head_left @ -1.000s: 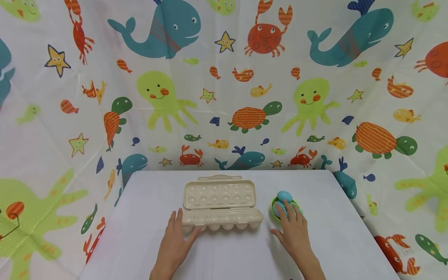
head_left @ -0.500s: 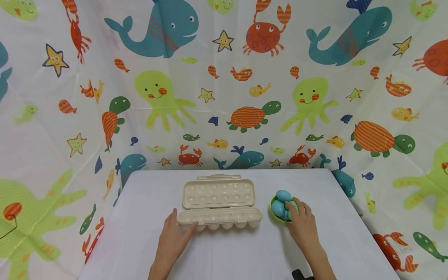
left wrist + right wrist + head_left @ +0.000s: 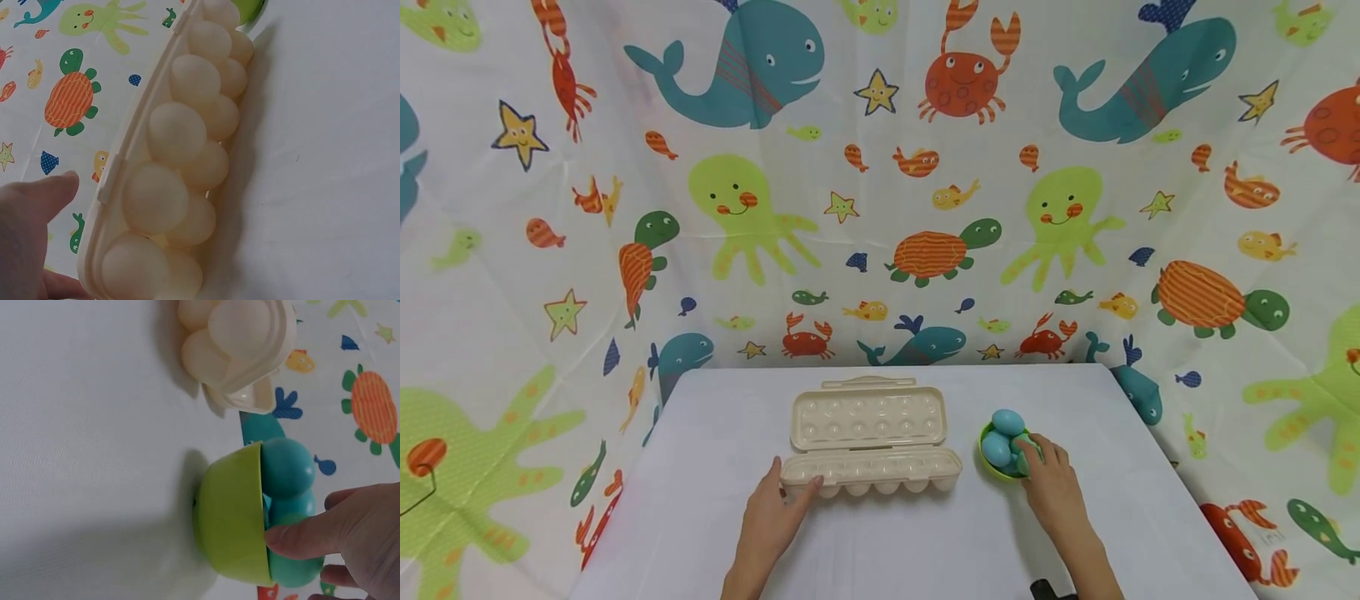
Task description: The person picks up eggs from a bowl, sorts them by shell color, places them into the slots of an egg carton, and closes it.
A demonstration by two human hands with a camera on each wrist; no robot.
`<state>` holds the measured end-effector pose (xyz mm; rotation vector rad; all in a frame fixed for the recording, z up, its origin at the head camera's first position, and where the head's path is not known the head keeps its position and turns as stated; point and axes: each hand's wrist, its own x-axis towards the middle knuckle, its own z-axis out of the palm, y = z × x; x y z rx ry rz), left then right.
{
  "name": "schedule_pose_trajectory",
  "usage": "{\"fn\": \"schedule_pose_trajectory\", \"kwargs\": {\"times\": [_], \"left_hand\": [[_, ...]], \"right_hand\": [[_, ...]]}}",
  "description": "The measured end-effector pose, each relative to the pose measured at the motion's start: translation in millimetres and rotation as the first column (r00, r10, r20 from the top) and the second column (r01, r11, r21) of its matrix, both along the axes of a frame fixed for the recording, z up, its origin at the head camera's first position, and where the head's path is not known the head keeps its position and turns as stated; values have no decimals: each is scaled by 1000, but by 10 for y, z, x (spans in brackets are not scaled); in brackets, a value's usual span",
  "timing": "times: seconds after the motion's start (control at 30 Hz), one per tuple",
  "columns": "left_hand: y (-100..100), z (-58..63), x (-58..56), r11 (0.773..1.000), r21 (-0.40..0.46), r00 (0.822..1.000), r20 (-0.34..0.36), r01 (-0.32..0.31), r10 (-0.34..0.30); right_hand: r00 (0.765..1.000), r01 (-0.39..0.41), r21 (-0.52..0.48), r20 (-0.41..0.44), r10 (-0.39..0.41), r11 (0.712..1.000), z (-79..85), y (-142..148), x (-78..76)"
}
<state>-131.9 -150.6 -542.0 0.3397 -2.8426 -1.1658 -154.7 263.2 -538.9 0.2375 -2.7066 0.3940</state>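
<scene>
Before patterned curtain (image 3: 880, 250): right grip (image 3: 1054, 483) apparently pinching green egg (image 3: 294, 572), blue eggs (image 3: 1008, 422) crowding bowl (image 3: 228, 512); left grip (image 3: 766, 514) wide at carton (image 3: 870, 435).

White table (image 3: 880, 550) before a cloth backdrop (image 3: 880, 196) of cartoon sea animals (image 3: 932, 254).

Right fingers (image 3: 306, 537) now around green egg (image 3: 295, 571)

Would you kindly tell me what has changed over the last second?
The right hand, spread over the bowl before, has shifted to the right and now grips the green egg. The left hand stays at the left end of the carton; carton and bowl look unmoved.
</scene>
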Motion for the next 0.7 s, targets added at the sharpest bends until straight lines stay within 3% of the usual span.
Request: {"fn": "schedule_pose_trajectory", "kwargs": {"times": [0.17, 0.53, 0.7], "left_hand": [[-18, -32, 5, 999, 32, 1000, -4, -8, 9], [-55, -93, -22, 997, 69, 992, -117, -47, 55], [-89, -88, -43, 995, 85, 994, -94, -50, 58]], "right_hand": [[1000, 3, 4, 9, -3, 1000, -17, -4, 3], [998, -32, 22, -47, 33, 999, -43, 5, -5], [998, -43, 33, -35, 45, 999, -49, 20, -29]]}}
